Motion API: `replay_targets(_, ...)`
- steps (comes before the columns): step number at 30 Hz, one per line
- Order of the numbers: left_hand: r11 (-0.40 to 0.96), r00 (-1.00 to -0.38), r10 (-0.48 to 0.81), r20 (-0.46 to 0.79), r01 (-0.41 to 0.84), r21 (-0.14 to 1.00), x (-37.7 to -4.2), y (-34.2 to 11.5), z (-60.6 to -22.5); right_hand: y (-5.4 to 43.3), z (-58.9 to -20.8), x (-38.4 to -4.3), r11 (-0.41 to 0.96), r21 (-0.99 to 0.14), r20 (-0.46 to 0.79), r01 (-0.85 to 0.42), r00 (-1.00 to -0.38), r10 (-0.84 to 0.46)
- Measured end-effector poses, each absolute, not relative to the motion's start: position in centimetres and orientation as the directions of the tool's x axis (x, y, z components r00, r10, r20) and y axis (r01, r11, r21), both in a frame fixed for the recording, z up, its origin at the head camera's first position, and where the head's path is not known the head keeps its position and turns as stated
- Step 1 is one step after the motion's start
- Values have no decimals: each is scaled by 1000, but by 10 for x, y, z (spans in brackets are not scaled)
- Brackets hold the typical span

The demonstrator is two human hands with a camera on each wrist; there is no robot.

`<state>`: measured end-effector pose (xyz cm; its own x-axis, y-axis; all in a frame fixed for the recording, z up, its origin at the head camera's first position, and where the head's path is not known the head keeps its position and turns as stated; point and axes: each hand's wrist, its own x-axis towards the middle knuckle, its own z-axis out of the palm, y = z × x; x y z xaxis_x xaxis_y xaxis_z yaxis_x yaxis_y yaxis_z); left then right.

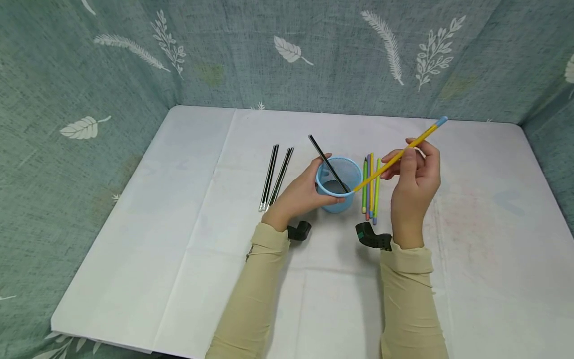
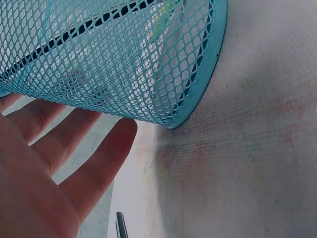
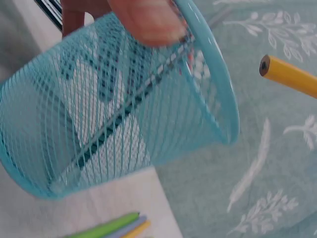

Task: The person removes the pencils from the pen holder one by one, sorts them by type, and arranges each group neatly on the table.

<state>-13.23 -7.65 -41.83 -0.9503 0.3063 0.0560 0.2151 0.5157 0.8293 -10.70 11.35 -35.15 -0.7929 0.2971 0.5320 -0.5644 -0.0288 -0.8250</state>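
My left hand (image 1: 291, 199) grips a light-blue mesh pencil cup (image 1: 337, 203), thumb at its rim and fingers along the side. In the left wrist view the cup (image 2: 114, 59) lies across several fingers, its base ring close to the cloth. One black pencil (image 1: 319, 151) leans inside, sticking out past the rim. My right hand (image 1: 417, 179) pinches a yellow pencil (image 1: 394, 158) with a blue upper end. Its lower end slants down toward the cup; the right wrist view shows that yellow pencil (image 3: 292, 77) just beyond the rim, dark core visible.
Several colored pencils (image 1: 371, 187), green, purple and yellow, lie side by side right of the cup. Left of it lie several black pencils (image 1: 269, 177). A white cloth (image 1: 148, 249) with creases covers the table; a green leaf-print curtain (image 1: 251, 70) stands behind and at both sides.
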Motion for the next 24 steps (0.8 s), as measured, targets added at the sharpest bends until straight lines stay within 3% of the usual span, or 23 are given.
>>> replay_targets(4, 503, -947, 316, 57, 218, 837, -132, -77, -419, 122, -356, -110, -53, -857, 472, -513, -822, 320)
replay_targets(10, 411, -923, 383, 41, 210, 887, -133, -78, -421, 138, -381, -125, 101, -930, 367, -353, -879, 305)
replay_targets(15, 371, -902, 430, 44, 221, 902, -133, -79, -421, 156, -429, -150, 236, -948, 280, -214, -914, 293)
replay_targets(19, 371, -904, 424, 47, 221, 902, -132, -80, -418, 167, -466, -169, 312, -942, 215, -120, -932, 292)
replay_targets(24, 395, -915, 398, 72, 242, 886, -132, -81, -417, 169, -477, -173, 384, -923, 132, -21, -955, 267)
